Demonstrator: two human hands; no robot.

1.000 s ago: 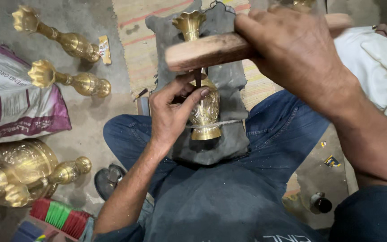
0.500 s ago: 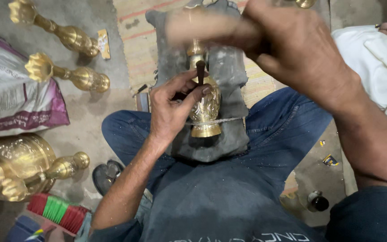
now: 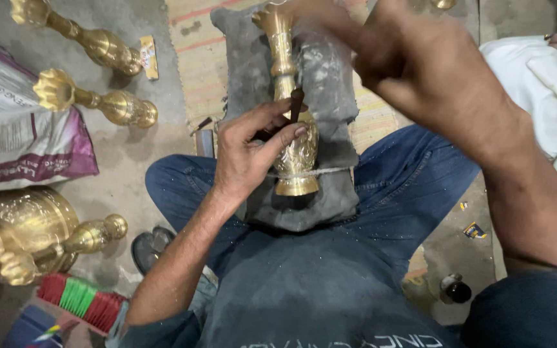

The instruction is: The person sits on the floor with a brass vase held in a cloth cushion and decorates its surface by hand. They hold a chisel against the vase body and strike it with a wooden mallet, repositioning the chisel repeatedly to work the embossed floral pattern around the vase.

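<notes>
A brass vase (image 3: 294, 151) lies lengthwise on a grey pad (image 3: 330, 71) across my lap, and a string (image 3: 333, 171) runs over it near its base. My left hand (image 3: 246, 154) pinches a short dark punch (image 3: 296, 103) and holds its tip against the vase's engraved belly. My right hand (image 3: 420, 64) is raised above the vase's neck, blurred, with its fingers curled. The wooden mallet it gripped a moment ago is hidden behind the hand.
Two more brass vases (image 3: 95, 42) (image 3: 98, 103) lie on the concrete floor at the upper left, beside a printed sack (image 3: 14, 129). A large brass pot (image 3: 20, 232) sits lower left, above a red and green bundle (image 3: 78, 299). White cloth (image 3: 543, 84) is at the right.
My right hand has swung upward with the mallet, which has passed out of sight behind it. My left hand keeps the punch on the vase in the same spot.
</notes>
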